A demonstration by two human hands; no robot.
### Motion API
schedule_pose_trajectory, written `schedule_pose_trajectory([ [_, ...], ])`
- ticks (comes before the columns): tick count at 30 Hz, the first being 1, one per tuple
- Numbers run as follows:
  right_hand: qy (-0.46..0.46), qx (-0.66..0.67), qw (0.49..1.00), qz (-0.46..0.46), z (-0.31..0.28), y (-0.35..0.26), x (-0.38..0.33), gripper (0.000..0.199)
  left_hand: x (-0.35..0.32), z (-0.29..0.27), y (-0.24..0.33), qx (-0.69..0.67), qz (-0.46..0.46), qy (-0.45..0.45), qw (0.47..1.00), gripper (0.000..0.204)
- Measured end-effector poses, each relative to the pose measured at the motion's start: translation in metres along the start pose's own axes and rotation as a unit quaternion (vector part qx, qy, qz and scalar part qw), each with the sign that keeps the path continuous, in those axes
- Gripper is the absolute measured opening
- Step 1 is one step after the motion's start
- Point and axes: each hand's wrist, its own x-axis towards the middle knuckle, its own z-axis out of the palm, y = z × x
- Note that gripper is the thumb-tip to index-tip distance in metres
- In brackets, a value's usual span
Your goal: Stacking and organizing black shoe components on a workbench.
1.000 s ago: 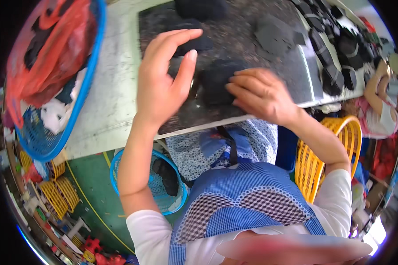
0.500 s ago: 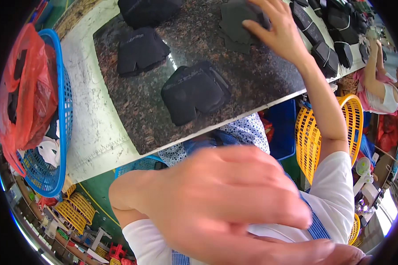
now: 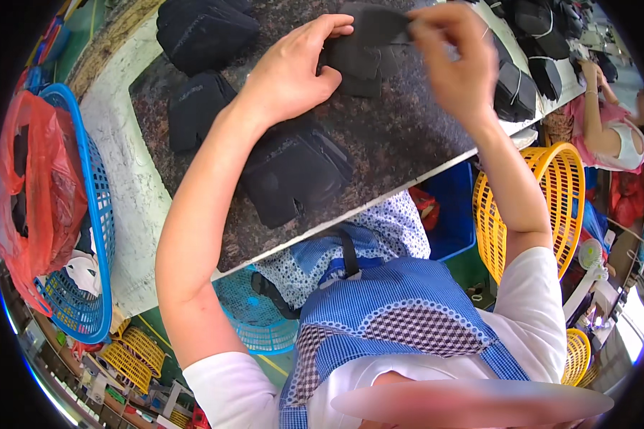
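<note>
A stack of dark grey-black cut fabric pieces (image 3: 361, 61) lies on a speckled dark stone slab (image 3: 401, 129). My left hand (image 3: 293, 71) rests at the stack's left side, thumb and fingers apart. At the right, my right hand (image 3: 459, 64) is blurred by motion, its fingertips pinched at the edge of the top black fabric piece (image 3: 381, 25). Nearer to me sits another black stack (image 3: 297, 175). Two more lie to the left: a black pile (image 3: 206, 32) at the far side and a smaller black pile (image 3: 193, 111), partly hidden behind my left forearm.
A blue basket (image 3: 101, 214) with a red plastic bag (image 3: 46, 193) stands left of the white table (image 3: 132, 243). Tied black bundles (image 3: 514, 89) line the table's right side. Below the right edge are a yellow basket (image 3: 565, 207) and a blue bin (image 3: 454, 222). Another person (image 3: 605, 132) works at far right.
My left hand has come from close in front of the camera to the stack's left side. My right hand has moved lower and now pinches the top piece's edge. The view has shifted slightly.
</note>
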Motion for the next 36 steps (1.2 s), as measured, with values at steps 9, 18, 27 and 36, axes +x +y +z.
schedule_pose_trajectory([
  [9, -0.444, 0.27, 0.817, 0.251, -0.028, -0.102, -0.07, 0.013, -0.158, -0.015, 0.12, -0.202, -0.205, -0.091, 0.953, 0.02],
  [18, -0.398, 0.247, 0.842, 0.269, 0.023, -0.114, -0.017, 0.029, -0.163, -0.05, 0.092, -0.33, -0.362, 0.1, 0.866, 0.018],
  [27, -0.464, 0.176, 0.806, 0.324, 0.039, -0.106, -0.014, 0.033, -0.17, -0.028, 0.073, -0.353, -0.374, 0.078, 0.854, 0.026],
  [36, -0.35, 0.138, 0.91, 0.177, 0.045, -0.095, 0.028, 0.027, -0.214, -0.035, 0.064, -0.064, -0.319, 0.27, 0.906, 0.021],
])
